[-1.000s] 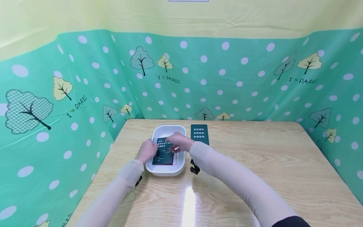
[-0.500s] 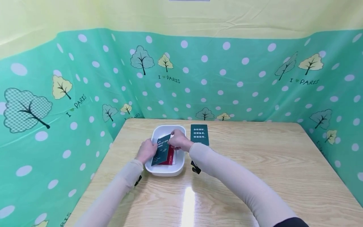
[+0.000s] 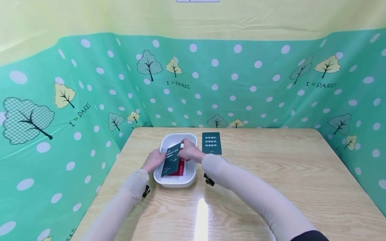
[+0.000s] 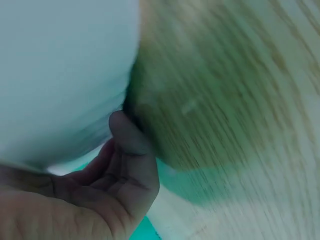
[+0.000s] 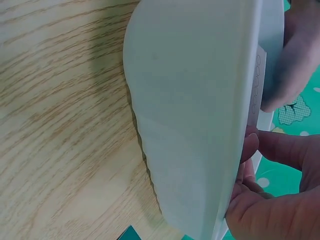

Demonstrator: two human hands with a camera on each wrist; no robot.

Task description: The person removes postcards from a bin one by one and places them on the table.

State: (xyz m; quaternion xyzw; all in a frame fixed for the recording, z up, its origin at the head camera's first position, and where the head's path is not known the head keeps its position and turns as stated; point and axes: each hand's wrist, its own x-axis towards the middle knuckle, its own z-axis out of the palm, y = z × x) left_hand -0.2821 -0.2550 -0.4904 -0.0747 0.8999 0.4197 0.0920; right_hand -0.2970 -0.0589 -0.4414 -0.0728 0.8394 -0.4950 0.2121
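A white plastic basin (image 3: 175, 183) stands at the left of the table, with cards inside. My left hand (image 3: 153, 160) holds its left rim, thumb over the inside; in the left wrist view the fingers (image 4: 132, 170) curl against the outer wall. My right hand (image 3: 190, 151) reaches in over the right rim and pinches the right edge of a dark green card (image 3: 170, 163) with white print. That card is tilted, its right side raised. Beneath it a red card (image 3: 181, 168) shows, lying on a pale sheet. In the right wrist view, thumb and fingers (image 5: 280, 147) meet just past the rim.
Another dark green card (image 3: 211, 143) with white lettering lies flat on the wooden table (image 3: 271, 174), just right of the basin. A green polka-dot cloth (image 3: 235, 87) hangs behind the table and along its sides.
My right hand has taken the dark green card's right edge and lifted it, so it tilts and uncovers the red card below. My left hand has stayed at the basin's left rim.
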